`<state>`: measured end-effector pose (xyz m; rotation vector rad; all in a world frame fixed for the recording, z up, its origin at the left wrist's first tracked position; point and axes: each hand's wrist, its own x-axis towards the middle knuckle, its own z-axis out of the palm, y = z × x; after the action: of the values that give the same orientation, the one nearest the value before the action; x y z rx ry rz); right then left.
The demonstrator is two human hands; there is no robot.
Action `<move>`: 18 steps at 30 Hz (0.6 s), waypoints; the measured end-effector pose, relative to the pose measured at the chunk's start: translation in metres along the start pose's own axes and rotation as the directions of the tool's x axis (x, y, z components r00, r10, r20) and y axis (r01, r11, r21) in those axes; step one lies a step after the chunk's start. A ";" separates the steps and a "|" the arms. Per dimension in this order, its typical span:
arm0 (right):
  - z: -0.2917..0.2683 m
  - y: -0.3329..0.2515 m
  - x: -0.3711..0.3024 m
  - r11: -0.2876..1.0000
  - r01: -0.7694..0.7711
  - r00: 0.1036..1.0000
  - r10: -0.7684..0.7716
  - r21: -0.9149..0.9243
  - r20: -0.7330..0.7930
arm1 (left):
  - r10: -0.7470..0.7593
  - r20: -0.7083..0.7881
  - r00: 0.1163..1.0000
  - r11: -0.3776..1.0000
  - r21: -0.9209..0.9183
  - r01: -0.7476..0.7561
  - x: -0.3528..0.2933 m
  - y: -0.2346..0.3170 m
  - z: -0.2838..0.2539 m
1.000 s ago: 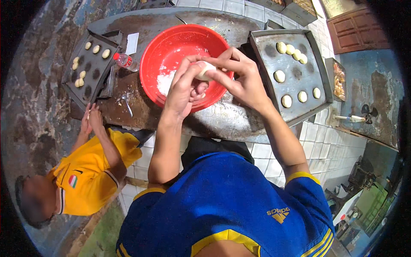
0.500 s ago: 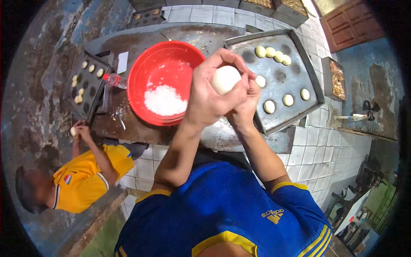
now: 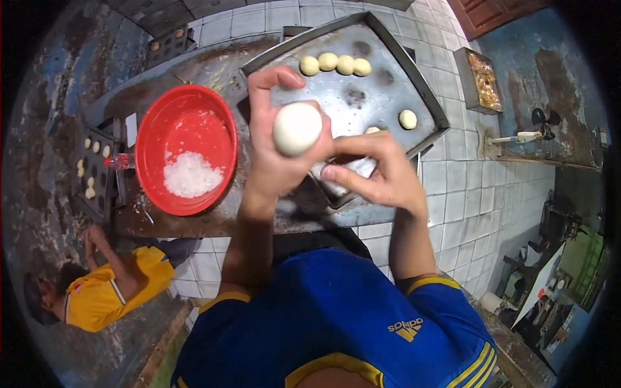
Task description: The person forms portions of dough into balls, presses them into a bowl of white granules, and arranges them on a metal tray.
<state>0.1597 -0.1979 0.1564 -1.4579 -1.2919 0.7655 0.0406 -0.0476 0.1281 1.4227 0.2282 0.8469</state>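
Observation:
A large, smooth, pale dough ball [image 3: 297, 129] bulges from the top of my left hand [image 3: 272, 152], whose fingers and thumb wrap round it. My left forefinger is crooked above the ball. Close by on the right is my right hand [image 3: 388, 173], with thumb and forefinger apart and nothing visible between them. Its fingertips come up to the lower side of my left hand; whether they touch it I cannot tell. Behind both hands lies a dark metal tray [image 3: 424, 97]. A row of small dough balls [image 3: 328, 62] sits at its far side, and another dough ball [image 3: 407, 119] rests nearer its right edge.
Left of my hands, a red basin [image 3: 187, 97] holds white powdery stuff [image 3: 192, 174]. Past it are a bottle [image 3: 119, 161] with a red cap and another tray [image 3: 97, 174] of dough pieces. A person in a yellow shirt [image 3: 119, 288] works at the left.
My hands, cupped together round the dough ball before, have separated. The ball stays in my left hand, while my right hand has drawn off to the right. The whole view has shifted.

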 end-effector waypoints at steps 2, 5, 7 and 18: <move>-0.026 0.018 -0.009 0.978 -0.209 0.947 0.199 -0.012 -0.253 | -0.016 0.047 0.999 0.988 0.156 0.009 0.010 -0.048 0.014; -0.054 0.056 0.003 0.988 -0.149 0.951 0.133 -0.040 -0.280 | -0.178 0.199 0.964 0.966 0.220 0.133 0.021 -0.116 0.047; -0.066 0.092 0.011 0.969 -0.176 0.949 0.121 -0.174 -0.291 | -0.134 0.171 0.976 0.947 0.311 0.076 0.029 -0.153 0.065; -0.071 0.272 0.043 0.470 0.217 0.976 -0.101 -0.856 0.192 | -0.381 0.030 0.924 0.788 0.533 0.307 0.040 -0.205 0.005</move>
<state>0.3242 -0.1558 -0.0723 -2.0479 -2.0495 -0.0346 0.1489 -0.0100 -0.0462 1.8636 0.6335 0.3852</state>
